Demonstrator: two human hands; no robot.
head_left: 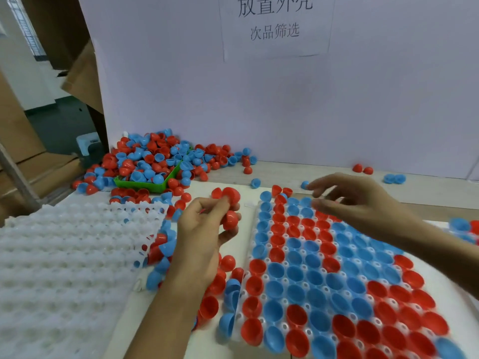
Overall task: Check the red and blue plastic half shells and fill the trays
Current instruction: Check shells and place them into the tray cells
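1. The left hand (204,229) is up over the bench (337,174), just left of the filled tray, with its fingers (207,206) curled around a small bunch of red half shells (230,208). One sits on top near the fingertips, and another is lower down by the thumb.
2. The right hand (355,200) is reaching over the far end of the filled tray (337,275). Its fingers are spread apart and relaxed, and they're a bit blurred. There's a small blue shell (305,184) right at the fingertips, but honestly I can't tell if it's pinched or just lying there.
3. That tray is nearly packed with red and blue shells sitting open side up in its pockets, mixed in patches of colour.
4. An empty white tray (64,255) lies to the left, bumpy side showing, with loose shells scattered between it and the left forearm.
5. Far left at the back there's a green bin (145,186) overflowing with a pile of red and blue shells (155,156), spilling onto the bench against the white board.
6. A paper sign (274,24) with printed characters is stuck on that board.
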